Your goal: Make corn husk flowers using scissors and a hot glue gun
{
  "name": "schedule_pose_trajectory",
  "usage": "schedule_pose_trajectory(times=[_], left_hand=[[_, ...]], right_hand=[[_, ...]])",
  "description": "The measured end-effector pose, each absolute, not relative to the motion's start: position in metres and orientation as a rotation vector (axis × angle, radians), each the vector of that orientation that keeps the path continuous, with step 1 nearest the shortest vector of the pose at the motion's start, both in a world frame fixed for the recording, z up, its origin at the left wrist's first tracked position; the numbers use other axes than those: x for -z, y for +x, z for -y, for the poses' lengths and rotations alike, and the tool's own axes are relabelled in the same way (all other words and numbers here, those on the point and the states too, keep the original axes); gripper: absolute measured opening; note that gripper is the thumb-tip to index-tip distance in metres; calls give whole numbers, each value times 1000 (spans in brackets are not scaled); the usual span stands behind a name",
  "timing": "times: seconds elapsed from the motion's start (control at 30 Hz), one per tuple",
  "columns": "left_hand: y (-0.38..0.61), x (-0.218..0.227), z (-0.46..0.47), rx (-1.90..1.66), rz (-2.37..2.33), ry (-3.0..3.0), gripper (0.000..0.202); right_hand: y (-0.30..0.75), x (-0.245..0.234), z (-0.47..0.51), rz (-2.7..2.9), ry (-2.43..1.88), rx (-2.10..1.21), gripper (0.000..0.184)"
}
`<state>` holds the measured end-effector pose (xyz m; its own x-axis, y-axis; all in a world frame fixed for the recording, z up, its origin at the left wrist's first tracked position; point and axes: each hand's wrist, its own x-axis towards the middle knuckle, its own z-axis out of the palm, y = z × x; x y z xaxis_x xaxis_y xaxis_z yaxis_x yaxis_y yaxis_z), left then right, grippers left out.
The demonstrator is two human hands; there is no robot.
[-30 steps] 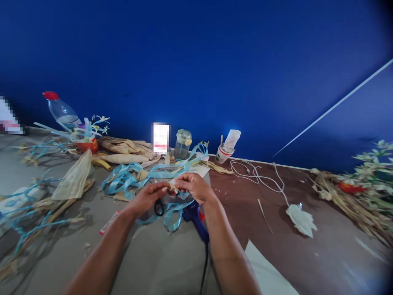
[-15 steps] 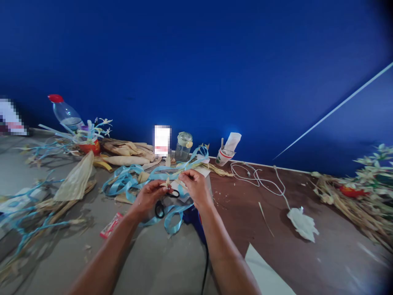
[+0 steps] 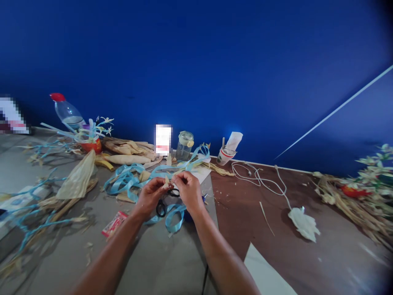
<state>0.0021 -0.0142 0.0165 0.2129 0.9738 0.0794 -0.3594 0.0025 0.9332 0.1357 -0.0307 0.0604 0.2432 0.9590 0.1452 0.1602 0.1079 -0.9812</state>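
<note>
My left hand (image 3: 151,196) is pinched closed on a small pale piece that looks like dried husk (image 3: 166,181). Close against it, my right hand (image 3: 188,190) has its fingertips pressed together at the same piece; whatever lies between them is too small to make out. Just below the fingers show the black handle loops of scissors (image 3: 161,209); whether a hand touches them I cannot tell. Light blue ribbon (image 3: 124,182) lies in loops behind my left hand, and another curl (image 3: 174,219) hangs below the hands.
Dried husks (image 3: 129,149), a lidded jar (image 3: 184,146) and a paper cup (image 3: 225,156) stand along the blue wall. Left are blue-stemmed flowers (image 3: 39,225), a red-capped bottle (image 3: 69,112) and a red packet (image 3: 114,223). A white cable (image 3: 260,180) and more flowers (image 3: 374,176) are right.
My right hand has moved left, and its fingertips now meet those of my left hand at the small pale piece. The view has shifted slightly.
</note>
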Motion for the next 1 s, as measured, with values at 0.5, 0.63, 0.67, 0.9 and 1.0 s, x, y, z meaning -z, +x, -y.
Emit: schedule_pose_trajectory(times=[0.5, 0.63, 0.67, 0.9, 1.0], left_hand=[[1, -18, 15, -1170, -621, 973, 39], [-1, -13, 13, -1170, -635, 960, 35], [-1, -12, 13, -1171, -643, 963, 34], [1, -16, 14, -1187, -703, 1012, 27], [2, -18, 14, -1222, -741, 1000, 27]], right_hand=[[129, -57, 31, 1058, -1296, -945, 18], [126, -57, 31, 975, -1233, -1113, 21], [125, -58, 31, 954, -1219, -1140, 21], [123, -64, 33, 872, -1179, -1221, 22], [123, -66, 34, 872, -1177, -1204, 21]])
